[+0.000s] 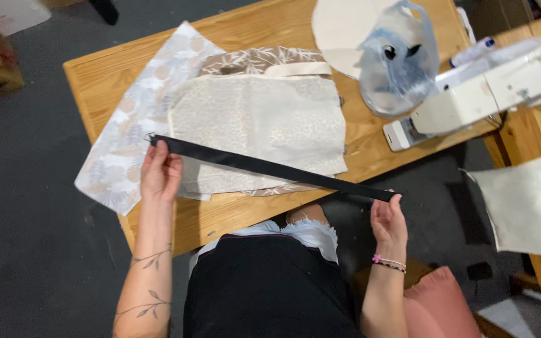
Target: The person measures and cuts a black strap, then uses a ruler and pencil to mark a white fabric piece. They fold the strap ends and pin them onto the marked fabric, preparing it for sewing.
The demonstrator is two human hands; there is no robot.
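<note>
Item: long narrow black fabric strap [270, 168], stretched taut above the pale patterned cloth pieces [264, 119] on the wooden table [101, 81], long axis slanting left-high to right-low, my left hand [159, 174] and right hand [388, 219] each pinching one end.

One camera on my head looks steeply down, close over my lap, across the tabletop's [233, 216] near edge toward its far edge, floor on both sides.
</note>
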